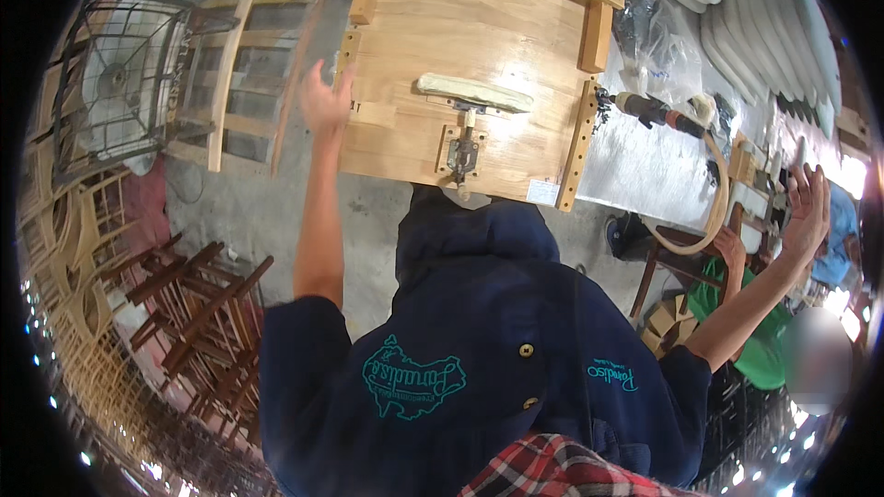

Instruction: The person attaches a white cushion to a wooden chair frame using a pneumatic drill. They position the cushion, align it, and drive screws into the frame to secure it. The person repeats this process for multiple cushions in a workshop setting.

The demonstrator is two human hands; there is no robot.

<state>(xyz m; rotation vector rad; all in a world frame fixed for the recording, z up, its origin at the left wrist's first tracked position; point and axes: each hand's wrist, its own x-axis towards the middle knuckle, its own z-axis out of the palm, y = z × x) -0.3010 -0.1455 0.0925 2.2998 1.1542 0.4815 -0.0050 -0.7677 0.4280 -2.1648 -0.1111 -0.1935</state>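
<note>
My left hand (327,99) is open beside the left edge of a wooden jig board (396,64), thumb and fingers apart, near a strip with holes (347,53). Whether it touches the strip I cannot tell. Far out to the right, my right hand (808,212) is raised with its fingers stretched and nothing visible in it. A toggle clamp (463,155) is fixed at the board's near edge, behind a pale padded bar (474,92). To the board's right lies a power driver (649,110) with a beige hose (718,193).
Clear plastic bags (658,46) and dark screws (603,109) lie right of the board, near stacked white panels (760,18). A caged fan (115,78) and a wooden frame (226,74) stand left, above dark wooden frames (198,313). A person in green (760,340) is close on the right.
</note>
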